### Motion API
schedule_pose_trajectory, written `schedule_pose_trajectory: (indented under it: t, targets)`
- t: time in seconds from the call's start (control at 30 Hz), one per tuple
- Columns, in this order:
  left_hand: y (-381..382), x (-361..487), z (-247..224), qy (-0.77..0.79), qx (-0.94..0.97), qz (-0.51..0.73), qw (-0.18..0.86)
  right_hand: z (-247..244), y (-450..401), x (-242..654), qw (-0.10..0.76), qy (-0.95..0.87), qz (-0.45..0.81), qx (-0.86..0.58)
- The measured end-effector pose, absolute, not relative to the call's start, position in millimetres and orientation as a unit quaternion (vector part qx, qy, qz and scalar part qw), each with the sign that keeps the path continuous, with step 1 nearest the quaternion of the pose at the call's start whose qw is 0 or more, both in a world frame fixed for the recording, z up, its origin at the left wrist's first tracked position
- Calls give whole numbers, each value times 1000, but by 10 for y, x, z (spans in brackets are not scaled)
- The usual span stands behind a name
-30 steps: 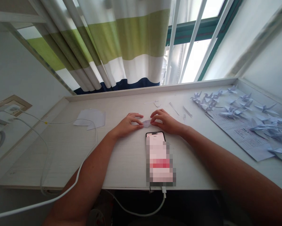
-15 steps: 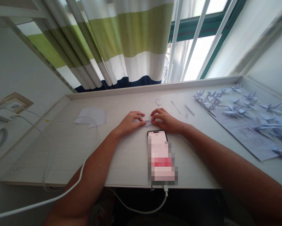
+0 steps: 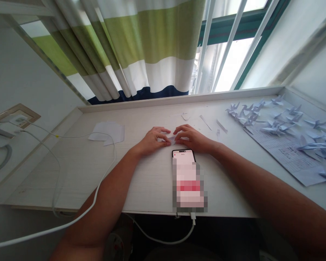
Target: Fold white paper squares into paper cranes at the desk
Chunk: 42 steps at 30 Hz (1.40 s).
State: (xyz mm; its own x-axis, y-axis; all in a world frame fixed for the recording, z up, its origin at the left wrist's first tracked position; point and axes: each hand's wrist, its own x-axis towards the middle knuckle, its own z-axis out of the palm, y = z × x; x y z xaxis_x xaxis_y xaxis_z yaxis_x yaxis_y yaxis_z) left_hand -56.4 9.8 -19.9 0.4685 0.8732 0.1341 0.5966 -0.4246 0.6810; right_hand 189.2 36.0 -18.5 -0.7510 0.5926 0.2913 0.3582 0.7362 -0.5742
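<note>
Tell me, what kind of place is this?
It looks like a room in someone's home: a white desk stands under a window with a striped curtain, and paper cranes lie on it.

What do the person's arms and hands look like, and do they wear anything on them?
The left arm and right arm are bare, with no sleeve in view. The left hand and right hand have no gloves, and no watch or ring shows. A white cable crosses in front of the left arm.
</note>
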Motion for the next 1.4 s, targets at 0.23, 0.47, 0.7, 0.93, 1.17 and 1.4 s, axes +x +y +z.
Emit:
schedule_pose_trajectory:
  t: [0.23,0.47,0.7,0.93,1.17,1.4]
  targets:
    - [73,-530,-163,478,783,259,302,-128,319,1931,274,-873,262,-306]
    - [67,-447,-154,509,749,287,314,-128,317,1957,242,-893,243,-292]
    - [52,-404,-167,521,742,305,291,-175,306,1908,282,-843,282,-362]
    - [49,-361,-193,525,722,313,324,-131,307,1880,261,-802,296,-448]
    - [17,-278,-201,542,741,277,284,-45,258,1814,209,-810,242,-492]
    - [6,-243,-208,526,713,315,340,-45,161,1741,240,-806,278,-465]
